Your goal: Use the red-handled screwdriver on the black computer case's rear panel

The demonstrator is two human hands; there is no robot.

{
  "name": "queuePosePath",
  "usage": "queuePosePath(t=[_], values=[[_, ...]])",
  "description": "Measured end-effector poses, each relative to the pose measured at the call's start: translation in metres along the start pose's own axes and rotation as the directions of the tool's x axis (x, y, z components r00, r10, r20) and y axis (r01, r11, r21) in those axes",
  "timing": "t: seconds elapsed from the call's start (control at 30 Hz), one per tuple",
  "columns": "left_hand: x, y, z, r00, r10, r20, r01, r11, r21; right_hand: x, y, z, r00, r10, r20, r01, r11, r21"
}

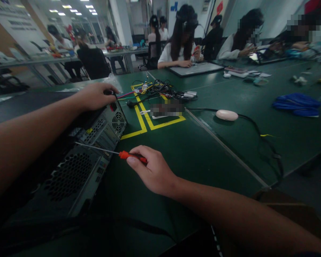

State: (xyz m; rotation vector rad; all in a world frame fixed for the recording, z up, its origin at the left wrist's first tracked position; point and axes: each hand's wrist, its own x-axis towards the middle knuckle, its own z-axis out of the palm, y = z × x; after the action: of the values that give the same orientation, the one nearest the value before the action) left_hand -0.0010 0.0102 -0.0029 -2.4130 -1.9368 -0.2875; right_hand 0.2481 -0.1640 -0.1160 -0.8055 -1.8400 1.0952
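A desktop computer case [103, 134] lies at the left with its rear panel, fan grilles and ports towards me. My left hand [96, 95] is at the case's far upper corner, its fingers bent over the edge and gripping it. A screwdriver [132, 156] with a red and black handle is held in my right hand [156, 171], fingers closed around the handle. Its long thin shaft points left, and the tip is close to the rear panel. Whether the tip touches the case I cannot tell.
On the green table [198, 153], tangled cables [163, 89] lie beyond the case, near yellow tape [166, 125]. A pale oval object [227, 115] sits on a black cord. A blue bundle [296, 103] is at the right. Across the table a person [180, 46] works at a flat panel [196, 68].
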Motion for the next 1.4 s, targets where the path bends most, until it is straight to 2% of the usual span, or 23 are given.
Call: queuePosePath(t=[0.27,0.6,1.4], values=[[-0.004,0.007,-0.003,1.000,-0.019,0.004,0.019,1.000,0.004,-0.003,-0.001,-0.001,0.995,0.058,0.078,-0.058,0.998,-0.002],[-0.004,0.008,-0.005,0.999,-0.035,0.034,0.035,0.999,0.001,-0.002,-0.003,-0.002,0.997,0.037,0.072,-0.037,0.999,0.000],[-0.005,0.008,-0.004,0.999,-0.034,0.023,0.033,0.999,0.016,-0.003,-0.003,-0.002,0.997,0.042,0.069,-0.043,0.999,0.013]])
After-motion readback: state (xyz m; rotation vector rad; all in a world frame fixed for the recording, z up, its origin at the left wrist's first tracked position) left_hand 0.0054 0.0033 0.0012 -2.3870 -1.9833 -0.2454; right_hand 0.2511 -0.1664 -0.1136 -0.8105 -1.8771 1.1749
